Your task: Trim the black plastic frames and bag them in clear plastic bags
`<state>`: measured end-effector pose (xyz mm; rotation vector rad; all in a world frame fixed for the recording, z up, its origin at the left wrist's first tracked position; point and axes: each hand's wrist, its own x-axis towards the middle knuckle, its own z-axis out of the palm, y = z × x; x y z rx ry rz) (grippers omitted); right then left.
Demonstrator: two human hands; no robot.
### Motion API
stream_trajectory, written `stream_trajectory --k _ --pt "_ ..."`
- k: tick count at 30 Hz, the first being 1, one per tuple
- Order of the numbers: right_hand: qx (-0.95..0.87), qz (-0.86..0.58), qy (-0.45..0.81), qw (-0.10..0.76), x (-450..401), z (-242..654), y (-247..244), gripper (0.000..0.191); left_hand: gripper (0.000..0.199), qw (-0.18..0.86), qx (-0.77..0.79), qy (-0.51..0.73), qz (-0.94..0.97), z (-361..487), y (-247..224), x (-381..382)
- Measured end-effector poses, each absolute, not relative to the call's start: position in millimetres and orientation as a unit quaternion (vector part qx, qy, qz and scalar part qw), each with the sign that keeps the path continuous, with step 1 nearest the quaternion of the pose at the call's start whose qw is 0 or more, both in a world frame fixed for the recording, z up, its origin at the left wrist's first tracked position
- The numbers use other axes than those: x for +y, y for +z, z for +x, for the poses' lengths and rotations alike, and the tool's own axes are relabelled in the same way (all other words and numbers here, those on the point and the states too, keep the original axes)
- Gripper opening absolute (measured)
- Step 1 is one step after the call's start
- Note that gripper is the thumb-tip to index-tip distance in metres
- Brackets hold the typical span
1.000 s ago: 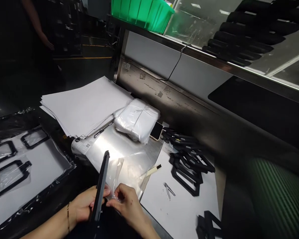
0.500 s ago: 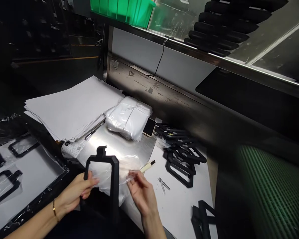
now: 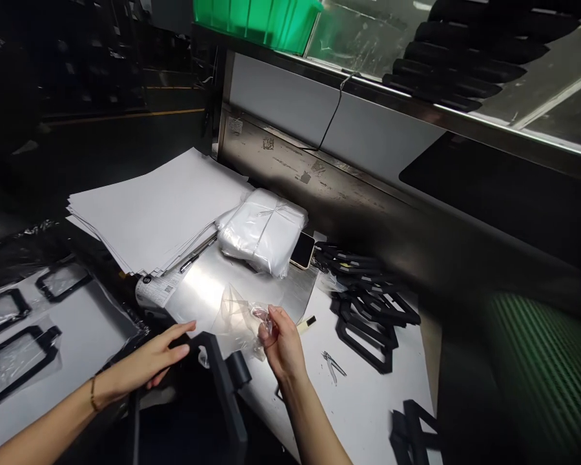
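Note:
My right hand (image 3: 283, 342) pinches a crumpled clear plastic bag (image 3: 235, 316) above the metal sheet. My left hand (image 3: 157, 358) has its fingers stretched out, with the thumb apart. Its fingertips are beside the upper corner of a black angular frame (image 3: 220, 381), which stands tilted close to my body. Whether the hand touches the frame I cannot tell. The frame's lower part runs into the dark area below. Behind the bag lies a tied bundle of clear plastic bags (image 3: 264, 229).
White sheets (image 3: 150, 206) are stacked at the back left. Bagged frames (image 3: 19, 361) lie on the left. To the right are a pile of black frames (image 3: 368, 323), small nippers (image 3: 333, 367), a cutter knife (image 3: 306, 324) and a phone (image 3: 303, 250). A green bin (image 3: 256, 22) stands above.
The black frame has turned and dropped lower; my left fingers have loosened from it and straightened. The bag has come together in my right hand. The view has shifted slightly.

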<state>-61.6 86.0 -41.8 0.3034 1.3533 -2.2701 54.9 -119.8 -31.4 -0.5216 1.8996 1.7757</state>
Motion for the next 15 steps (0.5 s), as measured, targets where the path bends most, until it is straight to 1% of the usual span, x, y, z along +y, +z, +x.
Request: stream_trajectory --k 2,4,6,8,11,13,15 --pt "0.527 0.079 -0.810 0.244 77.3 -61.3 -40.0 0.030 0.071 0.245 0.711 0.634 -0.178 45.0 -36.4 -109.0" --pt "0.564 0.038 -0.786 0.250 70.3 -58.8 -37.1 0.030 0.073 0.252 0.717 0.632 -0.155 36.5 -42.2 -99.3" --pt "0.605 -0.009 -0.755 0.252 67.0 -55.4 -32.7 0.030 0.067 0.262 0.714 0.634 -0.139 30.7 -47.1 -93.6" --pt "0.653 -0.052 -0.718 0.236 68.4 -51.5 -27.2 0.028 0.056 0.277 0.712 0.632 -0.132 27.2 -50.1 -93.5" --pt "0.744 -0.100 -0.645 0.145 80.0 -42.5 -20.3 0.023 0.040 0.286 0.715 0.624 -0.129 25.9 -50.6 -101.5" --pt "0.797 -0.132 -0.584 0.079 92.0 -32.8 -19.8 0.022 0.037 0.280 0.721 0.619 -0.135 28.1 -49.6 -108.3" --pt "0.829 -0.173 -0.530 0.051 103.9 -20.8 -23.9 0.020 0.038 0.275 0.730 0.608 -0.147 32.2 -49.2 -113.3"
